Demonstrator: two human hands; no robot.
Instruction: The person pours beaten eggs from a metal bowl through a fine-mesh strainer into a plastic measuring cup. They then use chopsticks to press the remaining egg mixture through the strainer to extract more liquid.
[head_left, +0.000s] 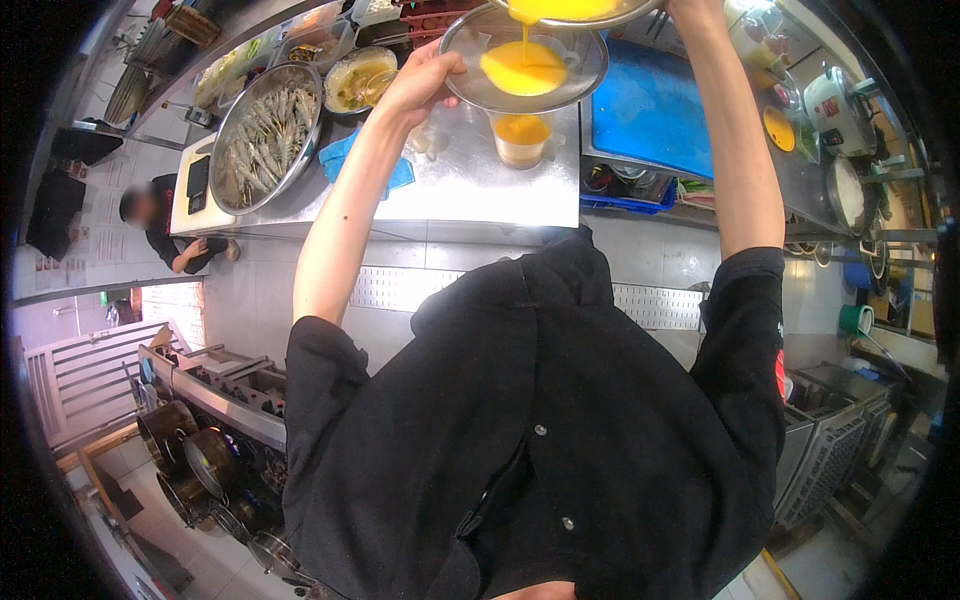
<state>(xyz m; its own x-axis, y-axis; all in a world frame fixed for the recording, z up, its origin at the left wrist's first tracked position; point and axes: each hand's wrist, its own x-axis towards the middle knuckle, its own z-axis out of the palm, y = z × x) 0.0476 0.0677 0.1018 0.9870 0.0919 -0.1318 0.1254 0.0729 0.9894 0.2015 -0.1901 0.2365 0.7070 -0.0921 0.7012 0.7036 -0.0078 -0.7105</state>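
Note:
My left hand (421, 84) grips the rim of a round fine-mesh strainer (581, 71), which sits above a clear plastic container (520, 154). Beaten-egg-like yellow liquid (525, 69) pools in the mesh, and some yellow liquid is in the container below. From the top edge, a thin stream falls out of a metal bowl (632, 15), tilted over the strainer. My right hand (694, 7) is at that bowl's side, mostly cut off by the picture's upper edge. Whether the strainer touches the container's rim is hard to tell.
A steel bowl of raw prawns (266, 142) stands left on the steel table (465, 191), near a blue cloth (397, 176) and a patterned bowl (346, 64). Right lies a blue cutting board (645, 109). A person (176, 229) is at far left; a stove (217, 382) is behind.

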